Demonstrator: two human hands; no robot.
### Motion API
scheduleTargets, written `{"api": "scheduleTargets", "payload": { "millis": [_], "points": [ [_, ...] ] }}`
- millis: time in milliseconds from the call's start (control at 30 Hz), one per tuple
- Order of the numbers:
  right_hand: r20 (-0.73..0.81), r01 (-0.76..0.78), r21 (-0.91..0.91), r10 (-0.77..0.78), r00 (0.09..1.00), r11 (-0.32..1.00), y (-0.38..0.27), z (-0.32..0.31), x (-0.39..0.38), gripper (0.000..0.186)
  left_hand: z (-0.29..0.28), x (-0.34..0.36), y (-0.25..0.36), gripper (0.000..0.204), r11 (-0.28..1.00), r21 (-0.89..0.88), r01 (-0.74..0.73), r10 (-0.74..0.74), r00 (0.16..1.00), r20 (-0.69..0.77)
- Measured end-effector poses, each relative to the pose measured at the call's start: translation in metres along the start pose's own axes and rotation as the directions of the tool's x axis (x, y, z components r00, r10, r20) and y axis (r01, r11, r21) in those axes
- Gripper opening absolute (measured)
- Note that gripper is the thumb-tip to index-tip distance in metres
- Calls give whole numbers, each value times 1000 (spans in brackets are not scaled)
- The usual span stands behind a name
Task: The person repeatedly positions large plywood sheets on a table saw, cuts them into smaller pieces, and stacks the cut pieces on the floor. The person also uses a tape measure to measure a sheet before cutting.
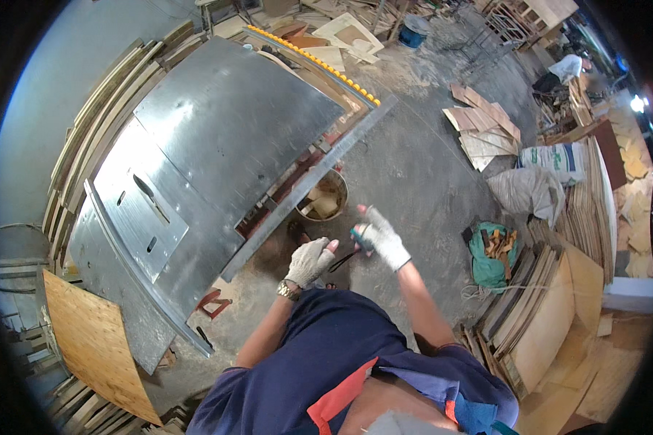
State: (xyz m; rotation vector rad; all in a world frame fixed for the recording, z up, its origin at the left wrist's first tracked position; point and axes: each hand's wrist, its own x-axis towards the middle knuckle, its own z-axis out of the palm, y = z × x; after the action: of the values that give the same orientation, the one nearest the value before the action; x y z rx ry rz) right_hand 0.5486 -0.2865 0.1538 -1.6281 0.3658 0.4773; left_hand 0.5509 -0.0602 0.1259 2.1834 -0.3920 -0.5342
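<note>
My left hand, in a pale work glove with a metal watch at the wrist, is held in front of my waist. Its fingers are curled together, and I cannot make out anything in them. To its right, my gloved right hand is closed around a small teal and black object whose kind is partly hidden by the fingers. A thin dark strap hangs from it toward the left hand. Both hands are apart from the large grey metal saw table, with its slotted insert, at the left.
A bucket of wood offcuts stands beside the table's metal rail. Thin boards lie on the floor ahead right. A green sack of scraps and stacked panels are at the right. Another person works at the far right.
</note>
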Motion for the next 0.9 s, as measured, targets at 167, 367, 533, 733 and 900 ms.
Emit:
{"api": "scheduleTargets", "payload": {
  "millis": [167, 367, 533, 733, 900],
  "points": [
    [-95, -52, 629, 144, 985, 775, -38, -51, 184, 37, -61, 31, -46, 21, 988, 94, 120, -105, 984, -144],
    [-333, 15, 495, 174, 927, 869, -61, -94, 386, 26, -92, 18, -94, 17, 945, -62, 322, -325, 900, -291],
    [-428, 88, 257, 32, 903, 962, -69, -101, 443, 35, -83, -23, -107, 31, 920, -90, 381, -378, 805, -457],
    [-438, 362, -186, -406, 802, 914, -9, -76, 395, 31, -55, -62, -81, 28, 879, -244, 409, -476, 776, -414],
    [-397, 340, 152, -257, 881, 928, 94, -5, 265, 18, -19, -99, -56, 18, 931, -287, 227, -338, 834, -436]
  ]
}}
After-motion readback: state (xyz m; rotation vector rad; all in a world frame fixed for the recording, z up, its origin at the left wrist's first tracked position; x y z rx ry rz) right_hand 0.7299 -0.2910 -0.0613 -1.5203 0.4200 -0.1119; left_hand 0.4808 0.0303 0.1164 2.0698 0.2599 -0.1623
